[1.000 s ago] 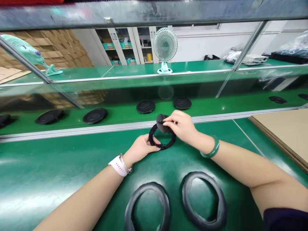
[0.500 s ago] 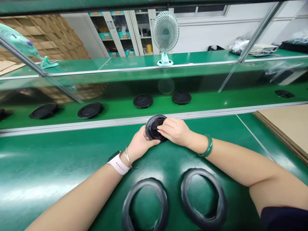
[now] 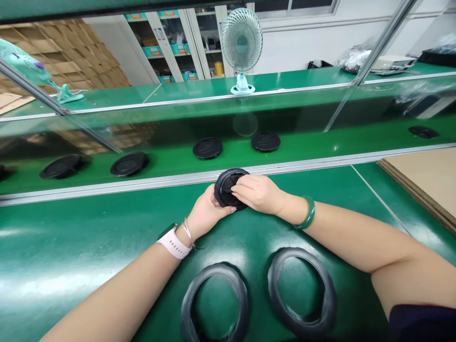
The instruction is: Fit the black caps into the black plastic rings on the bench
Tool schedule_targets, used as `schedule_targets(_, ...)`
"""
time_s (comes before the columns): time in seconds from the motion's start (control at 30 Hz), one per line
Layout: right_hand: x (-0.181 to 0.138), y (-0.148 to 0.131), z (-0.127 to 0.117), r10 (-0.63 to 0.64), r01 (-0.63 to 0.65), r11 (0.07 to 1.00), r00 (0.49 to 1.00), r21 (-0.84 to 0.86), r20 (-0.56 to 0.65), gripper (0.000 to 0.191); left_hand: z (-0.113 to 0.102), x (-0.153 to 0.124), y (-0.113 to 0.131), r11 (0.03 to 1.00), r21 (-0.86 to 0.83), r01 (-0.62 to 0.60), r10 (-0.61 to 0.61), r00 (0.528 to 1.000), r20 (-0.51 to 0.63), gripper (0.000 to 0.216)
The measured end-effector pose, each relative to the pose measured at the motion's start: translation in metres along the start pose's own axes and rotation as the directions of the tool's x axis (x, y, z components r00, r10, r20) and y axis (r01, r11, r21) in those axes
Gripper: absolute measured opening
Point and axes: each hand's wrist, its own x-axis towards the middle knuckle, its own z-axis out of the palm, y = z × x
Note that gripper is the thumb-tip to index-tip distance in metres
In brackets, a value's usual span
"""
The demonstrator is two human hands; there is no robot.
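Above the green table, near the metal rail, a round black plastic piece with a raised rim point(image 3: 223, 189) is held tilted toward me. My left hand point(image 3: 209, 209) grips its lower left edge, thumb in front and fingers behind. The fingers of my right hand point(image 3: 257, 194) are pinched together at the middle of the disc; whether they hold a small part or just press there is hidden. Two dark grey rubbery rings, a left ring point(image 3: 187, 308) and a right ring point(image 3: 329, 299), lie on the table nearer to me.
Beyond the rail point(image 3: 171, 179), several black discs such as this one point(image 3: 207, 148) lie on a green belt-like strip. Flat cardboard sheets point(image 3: 427, 173) are stacked at the right. A mint fan point(image 3: 242, 45) stands on the back shelf, and slanted metal posts point(image 3: 386, 40) rise at the sides.
Both hands stay on the black piece with nearly the same grip. The discs on the strip appear slightly further left, while the camera view has shifted a little.
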Motion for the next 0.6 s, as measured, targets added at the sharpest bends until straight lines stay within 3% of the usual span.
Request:
schedule_targets(0.17, 0.001, -0.001, 0.001, 0.096, -0.099, 0.99, 0.995, 0.098, 0.03, 0.024, 0.001, -0.001, 0.0, 1.0, -0.02, 0.01, -0.01, 1.0, 0.01, 0.074)
schedule_targets(0.37, 0.006, -0.007, -0.004, 0.181, -0.196, 0.978, 0.968, 0.074, 0.173, 0.013, 0.001, -0.003, 0.001, 1.0, 0.026, -0.004, 0.004, 1.0, 0.021, 0.069)
schedule_targets(0.6, 0.018, -0.021, -0.012, 0.317, -0.326, 0.944, 0.859, -0.048, 0.401, 0.015, 0.003, -0.003, 0.003, 0.998, 0.065, 0.005, -0.005, 1.0, -0.008, 0.066)
